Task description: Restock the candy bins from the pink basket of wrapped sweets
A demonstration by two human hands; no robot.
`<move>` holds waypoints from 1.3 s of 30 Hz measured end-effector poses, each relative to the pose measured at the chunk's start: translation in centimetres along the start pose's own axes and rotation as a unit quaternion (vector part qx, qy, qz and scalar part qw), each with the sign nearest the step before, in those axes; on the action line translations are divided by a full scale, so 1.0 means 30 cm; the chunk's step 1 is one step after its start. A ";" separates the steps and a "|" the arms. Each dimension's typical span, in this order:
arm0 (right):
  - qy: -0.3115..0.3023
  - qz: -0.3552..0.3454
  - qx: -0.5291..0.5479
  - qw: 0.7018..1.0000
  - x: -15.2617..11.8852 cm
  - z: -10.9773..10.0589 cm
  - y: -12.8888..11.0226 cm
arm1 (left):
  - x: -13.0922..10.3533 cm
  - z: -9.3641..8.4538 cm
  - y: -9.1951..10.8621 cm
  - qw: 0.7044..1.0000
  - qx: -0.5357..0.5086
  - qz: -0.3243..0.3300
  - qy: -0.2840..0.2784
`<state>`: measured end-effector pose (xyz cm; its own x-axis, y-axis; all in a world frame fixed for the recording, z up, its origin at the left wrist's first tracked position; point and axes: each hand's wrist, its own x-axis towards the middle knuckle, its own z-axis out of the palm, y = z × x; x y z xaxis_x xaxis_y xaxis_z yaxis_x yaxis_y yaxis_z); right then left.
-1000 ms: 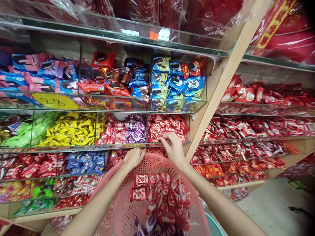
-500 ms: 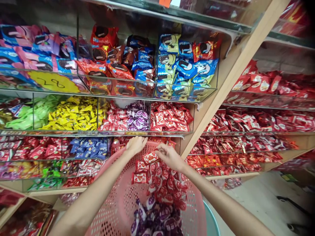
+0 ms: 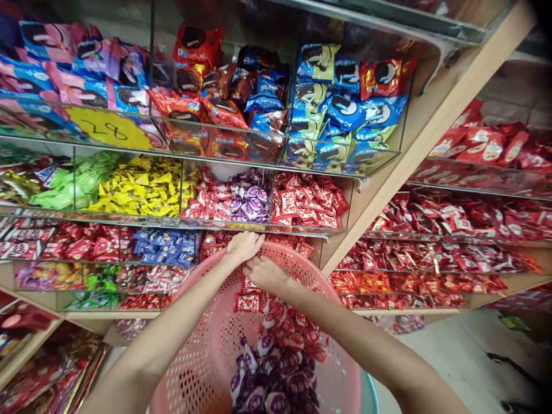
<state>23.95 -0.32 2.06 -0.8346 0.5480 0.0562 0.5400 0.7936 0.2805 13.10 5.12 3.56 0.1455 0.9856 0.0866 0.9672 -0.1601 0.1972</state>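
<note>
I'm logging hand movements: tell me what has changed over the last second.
The right hand has come away from the red packets on the shelf, down and leftward over the pink basket, close beside the left hand. Half a second ago it held one packet; whether it has let go is hidden. The left hand stays on the basket's rim.

Glass-fronted wooden shelf (image 3: 425,144), tiers split by clear dividers. Upper tier: pink-blue packs (image 3: 92,92) at left, red packs (image 3: 198,49) mid, blue packs (image 3: 345,112) right; yellow tag (image 3: 110,131) reading 28 on front glass. Middle tier, left to right: green sweets (image 3: 81,181), yellow sweets (image 3: 138,190), red-white sweets (image 3: 212,201) against purple sweets (image 3: 250,201), red sweets (image 3: 306,201). Below: blue sweets (image 3: 166,247) beside more red packets (image 3: 101,244).
</note>
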 end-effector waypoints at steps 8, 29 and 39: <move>0.048 -0.008 0.014 0.999 -0.026 0.092 -0.045 | -0.004 0.001 0.000 1.000 0.007 -0.002 0.008; 0.400 0.350 0.063 0.845 -0.270 -0.248 0.463 | 0.012 -0.008 -0.021 0.999 0.005 0.030 0.021; 0.401 0.360 0.081 0.839 -0.193 -0.266 0.493 | 0.016 -0.004 -0.029 0.999 -0.001 0.039 0.020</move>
<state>35.90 6.14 13.53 -0.0559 0.5982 0.7994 0.8885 0.3950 -0.2334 12.29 5.72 3.54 0.2128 0.9670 0.1401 0.9526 -0.2372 0.1903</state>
